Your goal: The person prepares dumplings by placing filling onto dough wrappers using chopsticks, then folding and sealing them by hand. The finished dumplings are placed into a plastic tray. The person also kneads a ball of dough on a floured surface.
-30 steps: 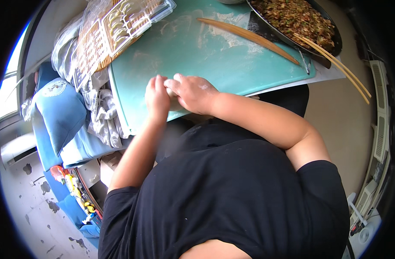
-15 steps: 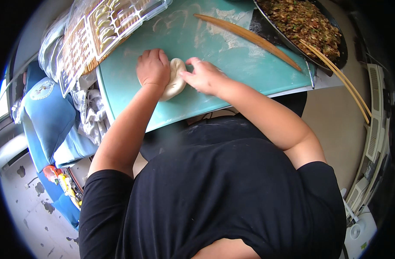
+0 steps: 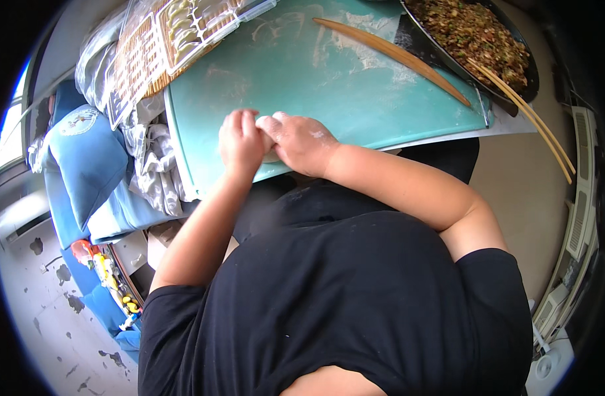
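Note:
A piece of pale dough (image 3: 271, 158) lies near the front edge of a green board (image 3: 283, 79), mostly covered by my hands. My left hand (image 3: 242, 145) presses on its left side with the fingers curled. From the other side my right hand (image 3: 306, 144), dusted with flour, wraps over it. The two hands meet at the fingertips, and only a small part of the dough shows beneath and between them. A tapered wooden rolling pin (image 3: 398, 61) rests at the right of the board, beside scattered flour.
A black pan of chopped filling (image 3: 474, 30) stands at the far right with chopsticks (image 3: 524, 109) across its rim. At the far left, a sectioned plastic tray (image 3: 183, 33) with dumplings sits over a woven mat (image 3: 158, 84). A blue cushion (image 3: 88, 158) lies left of the board.
My hands and the dough have come nearer the board's front edge. My right hand has closed over the dough and now meets the left. The view has shifted slightly.

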